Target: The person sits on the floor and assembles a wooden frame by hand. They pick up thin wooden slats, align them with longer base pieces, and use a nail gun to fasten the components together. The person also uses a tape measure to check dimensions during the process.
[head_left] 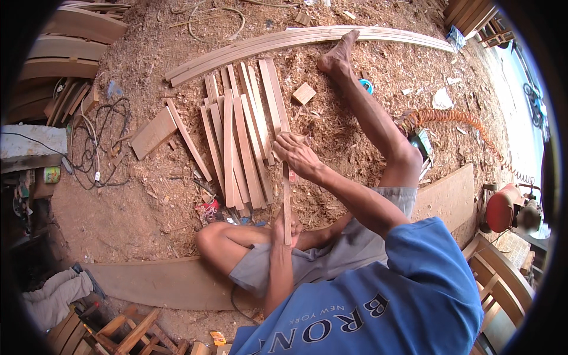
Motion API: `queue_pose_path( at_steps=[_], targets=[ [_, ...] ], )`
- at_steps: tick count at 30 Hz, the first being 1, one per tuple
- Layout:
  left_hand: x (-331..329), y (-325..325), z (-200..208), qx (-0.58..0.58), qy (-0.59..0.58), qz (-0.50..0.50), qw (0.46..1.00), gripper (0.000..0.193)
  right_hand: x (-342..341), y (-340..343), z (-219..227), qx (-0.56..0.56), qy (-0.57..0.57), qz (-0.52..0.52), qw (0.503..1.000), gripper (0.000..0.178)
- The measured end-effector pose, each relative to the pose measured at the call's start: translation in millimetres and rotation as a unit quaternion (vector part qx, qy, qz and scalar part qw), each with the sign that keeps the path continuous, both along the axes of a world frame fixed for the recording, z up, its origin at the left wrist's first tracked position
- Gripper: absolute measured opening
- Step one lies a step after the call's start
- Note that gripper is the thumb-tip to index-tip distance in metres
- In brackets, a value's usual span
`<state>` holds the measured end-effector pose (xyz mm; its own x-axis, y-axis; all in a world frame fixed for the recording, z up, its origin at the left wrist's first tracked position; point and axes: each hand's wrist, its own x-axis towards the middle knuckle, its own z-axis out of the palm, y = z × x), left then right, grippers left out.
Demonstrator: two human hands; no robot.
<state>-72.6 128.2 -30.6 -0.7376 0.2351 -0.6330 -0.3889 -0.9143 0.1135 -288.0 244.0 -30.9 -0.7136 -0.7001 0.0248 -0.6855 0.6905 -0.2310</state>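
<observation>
A narrow wooden strip points away from my lap. Its near end is in my left hand, with the fingers closed around it. Farther up the same strip my right hand is closed over the wood. A tan edge, perhaps of a pad or paper, shows beside the right fingers; I cannot make out what it is. Just left of my hands lies a loose pile of similar strips. A small wooden block rests on the shavings beyond my right hand.
Long curved slats lie under my outstretched foot. An orange coiled hose runs right toward a red machine. Tangled dark cable and stacked curved boards are at left. Another person's trouser leg shows lower left.
</observation>
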Motion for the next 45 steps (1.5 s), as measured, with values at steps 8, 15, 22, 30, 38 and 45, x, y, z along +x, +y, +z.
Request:
queue_pose_path(
  at_steps=[8,15,22,30,38,45],
  targets=[
    [0,-7,3,0.021,0.012,0.000,1.000,0.024,-22,5,2,0.015,-0.005,0.009,1.000,0.032],
    [1,-3,-1,0.022,-0.010,0.010,1.000,0.022,-19,11,7,-0.050,-0.045,-0.023,0.997,0.043],
    [1,-5,2,-0.004,-0.009,-0.009,1.000,0.020,-8,0,9,0.061,-0.052,-0.001,0.997,0.046],
    [-2,-1,3,-0.010,-0.012,-0.008,1.000,0.028,-57,-3,3,-0.073,-0.083,-0.135,0.985,0.030],
    [1,2,-2,-0.045,-0.043,-0.004,0.998,0.026,96,29,-10,-0.071,0.011,-0.010,0.997,0.062],
    [2,-1,-1,0.048,-0.028,0.051,0.997,0.040,163,22,61,-0.086,-0.077,0.094,0.989,0.056]
  ],
)
